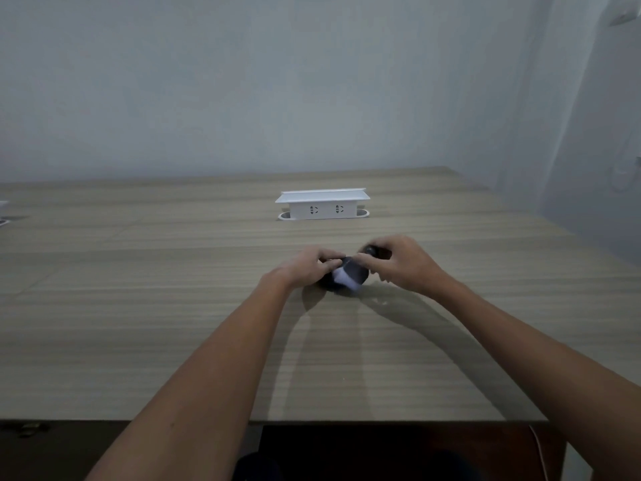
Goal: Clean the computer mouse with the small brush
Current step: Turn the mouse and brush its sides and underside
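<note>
A long wood-grain table [138,307] in pale brown fills the lower half of the view, its near edge running straight across above a dark gap underneath. Behind it stands a plain, pale grey-blue wall [242,81], which meets a second wall at a corner on the right. A white pop-up socket box [322,204] rises from the tabletop, near the far edge, with two outlets facing the camera and a flat lid on top. At the far left edge a small white object is cut off by the frame and cannot be identified.

Both bare forearms reach forward to the middle of the table, in front of the socket box. The left hand [305,269] is closed around the dark computer mouse [350,274], which sits at the tabletop between the two hands; whether it rests on the wood or is lifted slightly cannot be told. The right hand [399,263] grips a small brush [376,253] with a dark handle, and its pale bristles blur across the mouse's top. The hands are close together, almost touching. Soft shadows of the arms fall on the wood below.
</note>
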`<act>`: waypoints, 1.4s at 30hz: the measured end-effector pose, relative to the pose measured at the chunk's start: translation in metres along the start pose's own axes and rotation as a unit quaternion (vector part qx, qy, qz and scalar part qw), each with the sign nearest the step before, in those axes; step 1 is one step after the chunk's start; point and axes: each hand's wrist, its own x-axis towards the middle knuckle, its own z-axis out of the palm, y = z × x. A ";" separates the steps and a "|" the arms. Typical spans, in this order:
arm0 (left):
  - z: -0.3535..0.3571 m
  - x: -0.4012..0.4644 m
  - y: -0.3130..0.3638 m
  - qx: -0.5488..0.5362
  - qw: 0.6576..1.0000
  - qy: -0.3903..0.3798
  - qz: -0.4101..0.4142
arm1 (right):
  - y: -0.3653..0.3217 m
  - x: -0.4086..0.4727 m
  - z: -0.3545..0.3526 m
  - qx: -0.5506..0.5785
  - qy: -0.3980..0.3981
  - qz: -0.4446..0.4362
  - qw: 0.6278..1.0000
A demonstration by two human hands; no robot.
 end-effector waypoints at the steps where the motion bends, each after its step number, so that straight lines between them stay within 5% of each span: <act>1: 0.000 0.000 0.000 -0.001 1.000 -0.002 0.001 | -0.001 0.000 0.002 -0.007 -0.005 0.004 1.000; 6: 0.000 -0.001 0.001 0.006 1.000 -0.001 -0.018 | 0.006 0.008 -0.003 -0.118 0.092 0.023 0.988; 11: 0.000 -0.002 0.001 -0.005 1.000 -0.005 -0.003 | -0.001 0.003 0.002 -0.031 -0.008 0.002 0.999; 16: 0.001 -0.002 0.000 0.002 1.000 -0.003 -0.014 | 0.011 0.007 -0.002 -0.118 0.083 0.042 0.989; 21: 0.001 -0.001 -0.001 -0.005 1.000 -0.003 -0.006 | -0.001 -0.001 0.005 -0.045 -0.034 -0.006 0.998; 27: 0.002 -0.002 0.000 -0.006 1.000 0.002 -0.019 | 0.012 0.007 -0.001 -0.132 0.072 0.034 0.988; 32: 0.000 -0.002 0.000 0.002 1.000 -0.002 -0.011 | -0.001 0.004 0.004 -0.057 -0.014 0.000 0.998; 37: 0.002 -0.002 0.000 -0.007 1.000 0.006 -0.018 | 0.011 0.006 -0.003 -0.122 0.052 0.034 0.991; 42: 0.002 -0.002 0.000 -0.015 1.000 0.007 -0.013 | 0.007 0.000 0.003 -0.056 -0.019 0.015 0.998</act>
